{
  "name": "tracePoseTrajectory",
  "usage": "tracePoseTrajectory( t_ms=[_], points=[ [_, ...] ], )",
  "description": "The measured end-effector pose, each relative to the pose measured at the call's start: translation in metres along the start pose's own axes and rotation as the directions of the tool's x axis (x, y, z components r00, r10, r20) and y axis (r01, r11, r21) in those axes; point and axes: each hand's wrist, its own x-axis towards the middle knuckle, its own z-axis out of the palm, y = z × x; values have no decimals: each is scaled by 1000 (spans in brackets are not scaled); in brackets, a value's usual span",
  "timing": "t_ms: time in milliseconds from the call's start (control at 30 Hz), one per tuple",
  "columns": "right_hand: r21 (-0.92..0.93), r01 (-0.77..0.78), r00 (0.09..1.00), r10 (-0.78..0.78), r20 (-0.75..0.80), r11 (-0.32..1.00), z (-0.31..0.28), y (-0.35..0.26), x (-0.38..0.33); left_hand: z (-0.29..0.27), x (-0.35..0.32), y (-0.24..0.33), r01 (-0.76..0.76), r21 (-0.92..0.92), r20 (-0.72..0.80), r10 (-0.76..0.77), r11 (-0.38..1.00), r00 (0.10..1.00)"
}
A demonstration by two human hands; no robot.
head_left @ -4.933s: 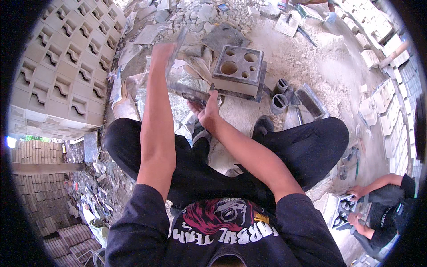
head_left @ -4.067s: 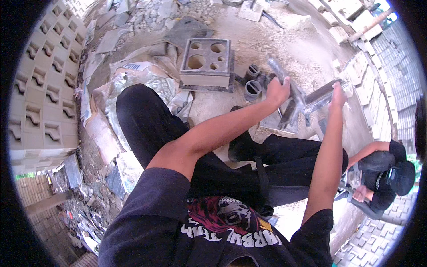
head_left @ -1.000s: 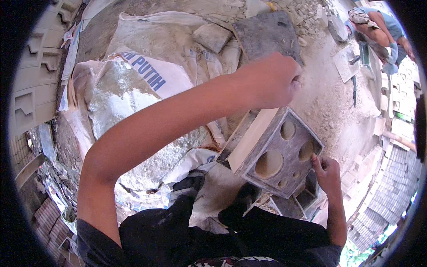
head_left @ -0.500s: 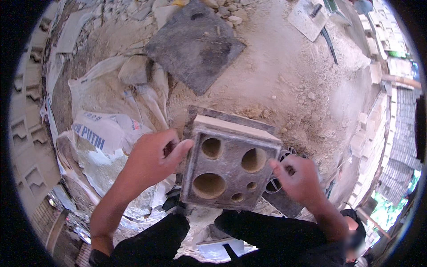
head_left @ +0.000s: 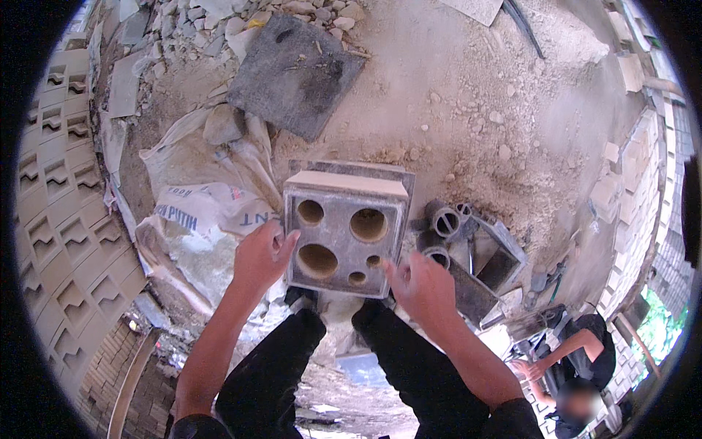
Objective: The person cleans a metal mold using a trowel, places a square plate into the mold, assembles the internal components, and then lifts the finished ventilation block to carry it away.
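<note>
A dark square plate with several round holes (head_left: 340, 245) lies in front of me, its holes differing in size. Along its far side shows a pale block layer (head_left: 347, 183), with a dark board (head_left: 398, 174) jutting out beyond it. At the plate's left edge is my left hand (head_left: 262, 256), closed, its thumb on the rim and its other fingers curled beside it. My right hand (head_left: 424, 287) is closed at the right edge, fingertips overlapping the plate near a small hole; slight blur softens them. What the curled fingers do below the rim is hidden.
Metal tubes and a dark frame (head_left: 497, 252) lie to the right. A pale sack (head_left: 197, 208) is on the left; a flat dark slab (head_left: 292, 77) lies farther off. Stacked pale blocks (head_left: 73, 197) line the left side. A person (head_left: 585, 344) crouches at the lower right.
The holed plate now appears squarer and farther left in view, as the whole view has shifted. My right hand has come in closer over the plate's right edge; my left stays at the left edge.
</note>
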Motion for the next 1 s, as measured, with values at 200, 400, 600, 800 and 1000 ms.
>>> tracePoseTrajectory(
  t_ms=[200,400,600,800,1000],
  points=[
    [40,-75,995,78,-66,996,10,-1,8,10,-7,4,-36,133,-82,47,990,996],
    [-25,-46,989,42,-141,999,27,-5,4,12,-7,2,-94,272,-101,126,958,987],
    [-91,-78,992,68,-109,993,28,-6,7,18,-7,2,-39,263,-50,54,964,997],
    [-115,-12,999,7,-46,993,28,2,15,18,-3,-8,-178,242,-47,195,954,980],
    [-135,46,999,-47,-9,990,25,1,17,18,-3,-14,-263,261,-58,287,929,956]
  ],
)
